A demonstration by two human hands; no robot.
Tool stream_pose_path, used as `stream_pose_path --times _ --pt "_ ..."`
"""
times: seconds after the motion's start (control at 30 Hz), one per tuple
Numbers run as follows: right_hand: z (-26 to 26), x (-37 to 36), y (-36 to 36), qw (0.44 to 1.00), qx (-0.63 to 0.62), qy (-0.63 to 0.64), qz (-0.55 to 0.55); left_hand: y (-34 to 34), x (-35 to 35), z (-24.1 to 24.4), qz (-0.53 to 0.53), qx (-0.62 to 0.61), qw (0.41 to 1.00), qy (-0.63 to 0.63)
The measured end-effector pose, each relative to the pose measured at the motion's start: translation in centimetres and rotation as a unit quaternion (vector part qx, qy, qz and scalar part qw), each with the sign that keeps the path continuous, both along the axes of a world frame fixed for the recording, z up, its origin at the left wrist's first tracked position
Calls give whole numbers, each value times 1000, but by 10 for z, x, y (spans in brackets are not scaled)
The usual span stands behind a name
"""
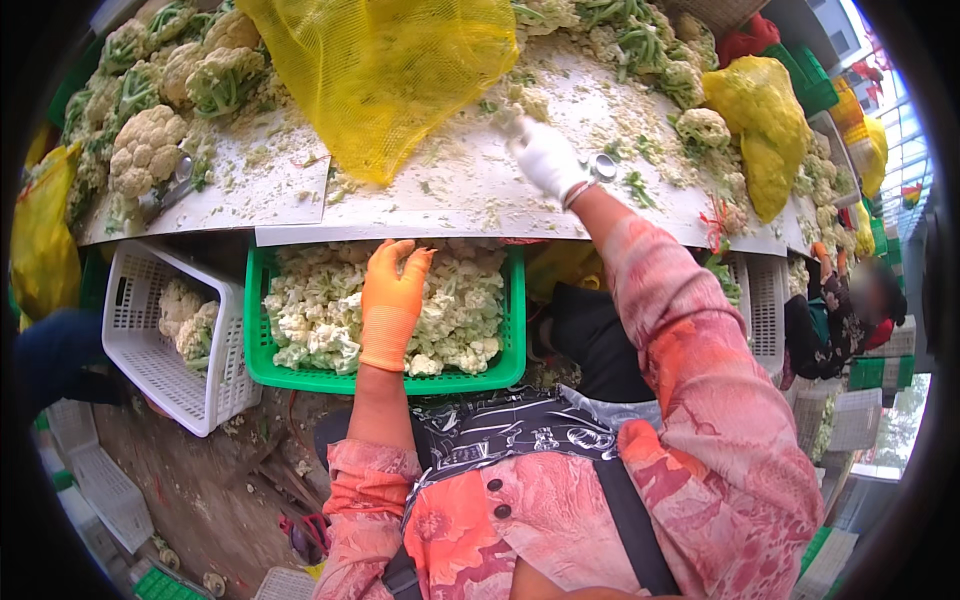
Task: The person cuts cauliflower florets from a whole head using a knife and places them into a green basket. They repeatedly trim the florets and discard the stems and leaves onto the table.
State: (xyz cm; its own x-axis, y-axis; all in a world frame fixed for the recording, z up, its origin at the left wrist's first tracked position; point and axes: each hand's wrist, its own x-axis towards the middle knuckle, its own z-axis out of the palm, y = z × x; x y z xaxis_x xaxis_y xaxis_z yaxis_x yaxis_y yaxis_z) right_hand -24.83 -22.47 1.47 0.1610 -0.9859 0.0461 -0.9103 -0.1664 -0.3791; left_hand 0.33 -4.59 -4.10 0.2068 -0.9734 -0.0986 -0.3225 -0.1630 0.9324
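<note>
My left hand (pixel 392 300), in an orange knitted glove, hangs over a green plastic crate (pixel 386 384) heaped with cut cauliflower florets (pixel 461 319). Its thumb and fingers are apart, with nothing visible between them. Farther right, my right hand (pixel 547 159) wears a white glove and is over the white work board (pixel 442 214). Motion blurs its fingers. The hollow round end of a metal tool (pixel 602 167) sticks out beside the wrist; the rest of that tool is hidden by the hand. A yellow mesh bag (pixel 390 82) lies across the board ahead of me.
Cauliflower heads (pixel 148 150) are piled at the left, beside another metal tool (pixel 180 176). A tilted white crate (pixel 172 375) holds a few cauliflower pieces. Scraps litter the board. A filled yellow mesh bag (pixel 757 127) stands at the right, with another person (pixel 829 322) beyond.
</note>
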Motion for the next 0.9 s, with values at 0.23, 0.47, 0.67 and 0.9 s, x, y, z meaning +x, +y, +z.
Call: stream_pose_path --times 0.23,0.47,0.67,0.9 --pt "-33 -12 -67 991 -5 27 -134 -11 -18 17 -23 41 984 170" --pt "-2 42 47 887 216 -400 -78 -17 -22 18 33 46 889 454" --pt "27 93 140 851 322 -415 6 -33 -31 1 64 -57 743 663" --pt "28 71 160 951 127 -213 185 -21 -23 27 90 -67 786 608"
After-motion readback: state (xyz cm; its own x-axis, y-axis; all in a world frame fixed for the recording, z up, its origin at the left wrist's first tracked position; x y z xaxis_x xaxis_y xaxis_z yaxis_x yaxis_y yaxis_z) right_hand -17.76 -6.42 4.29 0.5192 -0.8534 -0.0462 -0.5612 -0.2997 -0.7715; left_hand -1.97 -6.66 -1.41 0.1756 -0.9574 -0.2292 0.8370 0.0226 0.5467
